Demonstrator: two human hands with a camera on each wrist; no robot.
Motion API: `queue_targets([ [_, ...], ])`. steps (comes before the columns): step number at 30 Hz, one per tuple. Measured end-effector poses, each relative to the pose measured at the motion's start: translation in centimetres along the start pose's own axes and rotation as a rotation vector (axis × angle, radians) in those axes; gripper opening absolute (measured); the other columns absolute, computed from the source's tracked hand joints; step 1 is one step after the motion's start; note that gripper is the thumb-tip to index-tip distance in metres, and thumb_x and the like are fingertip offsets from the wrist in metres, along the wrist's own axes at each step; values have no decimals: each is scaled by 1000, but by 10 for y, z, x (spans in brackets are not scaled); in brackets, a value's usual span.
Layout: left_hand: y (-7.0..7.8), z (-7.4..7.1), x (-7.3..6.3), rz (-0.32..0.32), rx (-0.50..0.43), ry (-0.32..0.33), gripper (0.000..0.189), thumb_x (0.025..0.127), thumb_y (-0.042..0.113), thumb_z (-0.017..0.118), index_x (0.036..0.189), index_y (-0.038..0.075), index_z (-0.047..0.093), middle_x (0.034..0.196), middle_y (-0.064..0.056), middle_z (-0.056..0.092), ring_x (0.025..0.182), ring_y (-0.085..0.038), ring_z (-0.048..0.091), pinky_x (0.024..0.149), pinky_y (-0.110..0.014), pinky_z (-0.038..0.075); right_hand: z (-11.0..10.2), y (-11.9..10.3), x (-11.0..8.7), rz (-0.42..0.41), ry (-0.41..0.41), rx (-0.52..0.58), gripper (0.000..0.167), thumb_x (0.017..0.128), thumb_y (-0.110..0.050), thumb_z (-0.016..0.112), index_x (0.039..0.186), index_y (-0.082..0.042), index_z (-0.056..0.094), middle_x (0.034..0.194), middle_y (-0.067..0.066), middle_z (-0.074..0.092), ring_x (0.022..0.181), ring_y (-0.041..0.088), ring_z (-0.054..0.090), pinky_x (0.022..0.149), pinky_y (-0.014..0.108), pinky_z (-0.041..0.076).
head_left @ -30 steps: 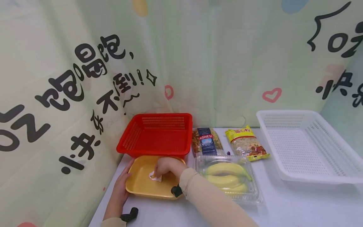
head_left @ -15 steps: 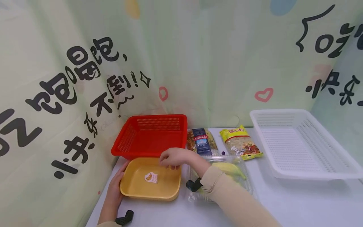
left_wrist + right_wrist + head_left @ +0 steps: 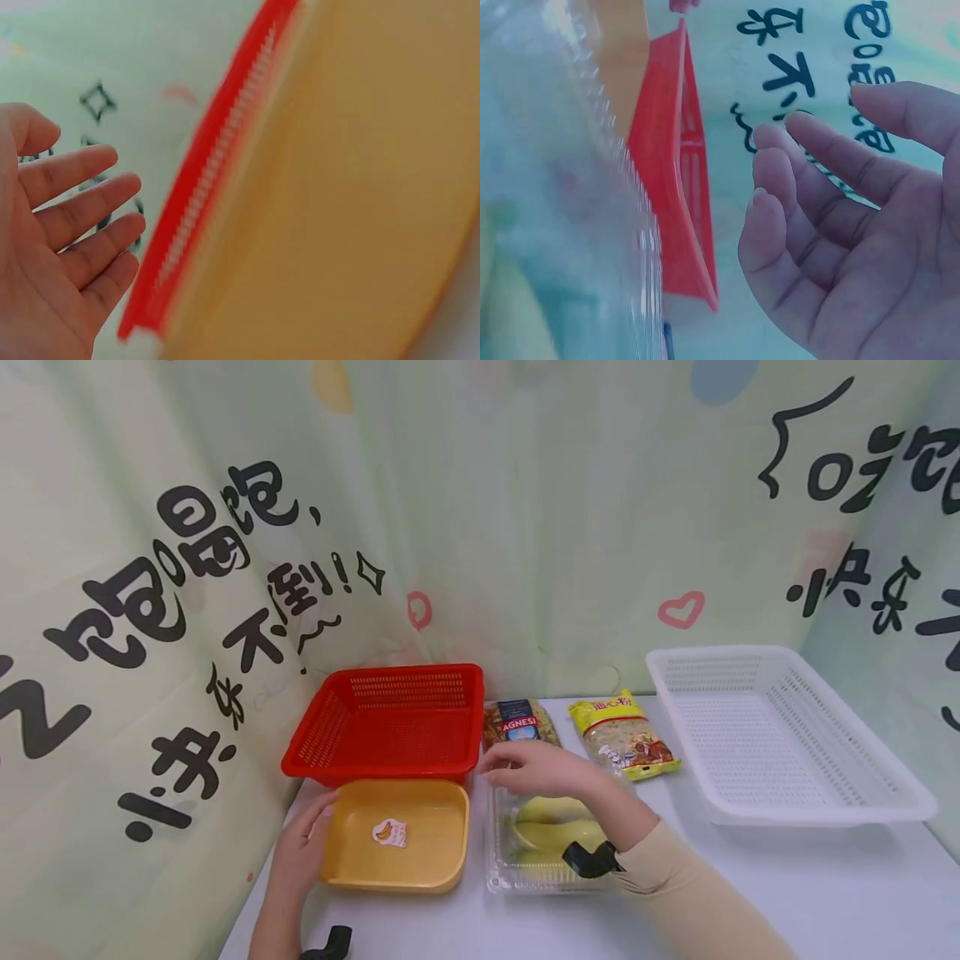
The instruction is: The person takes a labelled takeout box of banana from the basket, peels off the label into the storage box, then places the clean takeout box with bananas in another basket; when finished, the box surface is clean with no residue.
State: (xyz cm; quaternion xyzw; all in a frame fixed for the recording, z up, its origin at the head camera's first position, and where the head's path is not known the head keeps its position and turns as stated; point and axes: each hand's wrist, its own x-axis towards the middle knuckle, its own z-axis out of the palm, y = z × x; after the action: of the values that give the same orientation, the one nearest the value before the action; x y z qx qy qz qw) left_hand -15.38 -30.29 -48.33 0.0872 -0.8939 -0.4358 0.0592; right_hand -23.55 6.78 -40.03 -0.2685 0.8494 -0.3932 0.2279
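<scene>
Left hand (image 3: 300, 843): just beside the left edge of the yellow tray; fingers extended and spread, grip wide, nothing held. Contact with the tray: cannot tell.
Right hand (image 3: 542, 770): above the far part of the clear container; fingers loosely bent, thumb apart from them, nothing held.
Yellow tray (image 3: 435, 831): on the white table (image 3: 517, 935), in front of the red basket (image 3: 397, 731); 1 banana-print card (image 3: 390, 832) lies on its floor.
Clear container (image 3: 501, 872): right of the tray; bananas (image 3: 558, 835) inside.
Bags: 2; AGNESI bag (image 3: 519, 723) beside the red basket, yellow-topped bag (image 3: 625, 739) farther right.
White basket (image 3: 765, 735): far right, well apart from both hands.
Obstruction: right hand and forearm cover part of the container and the AGNESI bag's lower portion.
Backdrop: printed curtain (image 3: 525, 543).
</scene>
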Motion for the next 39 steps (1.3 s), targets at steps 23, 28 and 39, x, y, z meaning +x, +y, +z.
queue_targets([
  [23, 107, 140, -32, 186, -393, -309, 45, 101, 31, 52, 146, 37, 45, 158, 6, 37, 149, -21, 31, 119, -48, 30, -9, 80, -113, 90, 576, 118, 39, 102, -32, 51, 135, -13, 56, 137, 14, 58, 126, 37, 56, 100, 51, 51],
  [28, 116, 161, -36, 172, -489, -276, 49, 102, 24, 52, 149, 26, 42, 161, -2, 32, 152, -28, 24, 120, -52, 26, -3, 97, -119, 127, 621, 154, 45, 103, -34, 48, 143, -13, 48, 146, 20, 50, 132, 43, 49, 103, 58, 46],
  [39, 108, 184, -33, 77, -561, -247, 53, 101, 31, 51, 152, 30, 36, 163, 1, 29, 152, -34, 20, 120, -55, 24, 12, 129, -113, 132, 620, 369, 56, 105, -39, 40, 155, -17, 30, 162, 16, 27, 148, 43, 24, 115, 66, 23],
])
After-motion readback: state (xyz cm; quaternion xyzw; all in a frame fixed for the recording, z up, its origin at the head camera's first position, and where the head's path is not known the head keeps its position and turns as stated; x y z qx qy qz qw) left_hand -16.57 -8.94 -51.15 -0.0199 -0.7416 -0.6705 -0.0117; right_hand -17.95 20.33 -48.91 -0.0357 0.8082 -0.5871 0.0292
